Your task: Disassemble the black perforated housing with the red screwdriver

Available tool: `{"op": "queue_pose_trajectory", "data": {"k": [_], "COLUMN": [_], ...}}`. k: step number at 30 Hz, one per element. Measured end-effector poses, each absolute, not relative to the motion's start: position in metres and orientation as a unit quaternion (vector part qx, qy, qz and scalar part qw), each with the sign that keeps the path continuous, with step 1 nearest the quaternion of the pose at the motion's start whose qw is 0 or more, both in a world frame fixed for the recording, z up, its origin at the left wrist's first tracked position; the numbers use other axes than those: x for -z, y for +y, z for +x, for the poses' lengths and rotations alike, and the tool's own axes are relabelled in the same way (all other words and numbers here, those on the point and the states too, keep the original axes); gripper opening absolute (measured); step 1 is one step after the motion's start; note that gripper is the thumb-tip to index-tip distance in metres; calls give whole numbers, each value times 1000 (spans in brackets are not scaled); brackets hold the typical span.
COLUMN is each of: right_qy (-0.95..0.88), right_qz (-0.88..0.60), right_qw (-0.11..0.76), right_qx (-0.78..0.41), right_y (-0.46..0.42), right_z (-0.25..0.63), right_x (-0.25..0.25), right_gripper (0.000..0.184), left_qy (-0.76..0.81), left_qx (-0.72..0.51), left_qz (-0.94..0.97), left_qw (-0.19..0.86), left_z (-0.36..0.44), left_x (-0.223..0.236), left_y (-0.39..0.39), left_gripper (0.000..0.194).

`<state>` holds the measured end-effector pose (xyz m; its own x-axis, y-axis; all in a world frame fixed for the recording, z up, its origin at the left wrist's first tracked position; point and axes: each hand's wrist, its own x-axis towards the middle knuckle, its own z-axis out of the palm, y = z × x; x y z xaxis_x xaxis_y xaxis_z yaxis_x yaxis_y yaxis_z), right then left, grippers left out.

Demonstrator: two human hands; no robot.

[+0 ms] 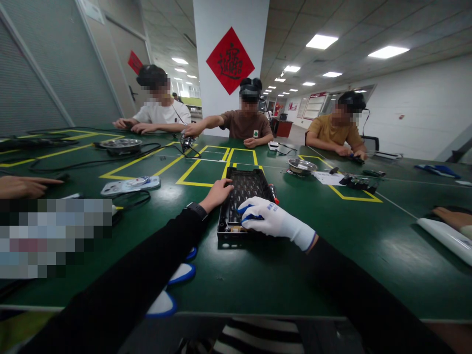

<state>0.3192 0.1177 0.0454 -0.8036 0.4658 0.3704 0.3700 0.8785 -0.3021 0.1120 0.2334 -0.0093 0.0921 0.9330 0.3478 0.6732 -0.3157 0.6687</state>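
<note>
A black rectangular case (249,183) with rows of small fittings inside lies on the green table in front of me. My left hand (217,194), bare and with a dark watch at the wrist, grips the case's left wall, its fingers over the rim. In a white glove with blue fingertips, my right hand (263,216) reaches over the near right part of the case. Its fingers are curled down inside; whatever is between them is hidden. A small yellowish part (236,229) sits at the case's near end. Behind the right side shows a red-tipped tool (275,193), partly covered.
White-and-blue glove fingers (180,274) lie under my left forearm. Left stands a phone-like pale item (132,185) beside a black cable. Metal bowls (301,165) and black parts (359,183) are farther back. Three people sit opposite; other people's hands (29,187) show at both sides.
</note>
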Motion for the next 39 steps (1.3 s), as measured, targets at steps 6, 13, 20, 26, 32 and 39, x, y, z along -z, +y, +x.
{"op": "queue_pose_trajectory", "data": {"k": [6,13,20,26,32,39], "right_qy": [-946,-941,-941,-943,-947,-947], "right_qz": [-208,-240,-244,-234,-234,-238], "right_qw": [218,211,214,219,194,186], "right_qx": [-116,-111,-99,-96,-101,-113], "right_y": [120,117,114,115,117,117], "right_z": [320,318,318,317,318,319], "right_x": [-44,-46,-49,-47,-48,-47], "right_gripper": [19,25,22,19,23,23], "left_qy": [557,560,557,554,553,551], "left_qx": [-379,-379,-382,-384,-383,-388], "left_qz": [717,715,715,717,720,718], "left_qw": [177,180,180,176,170,175], "left_z": [111,111,111,110,110,110], "left_x": [11,12,12,14,16,16], "left_y": [235,236,236,238,239,239], "left_gripper": [39,38,38,39,39,40]}}
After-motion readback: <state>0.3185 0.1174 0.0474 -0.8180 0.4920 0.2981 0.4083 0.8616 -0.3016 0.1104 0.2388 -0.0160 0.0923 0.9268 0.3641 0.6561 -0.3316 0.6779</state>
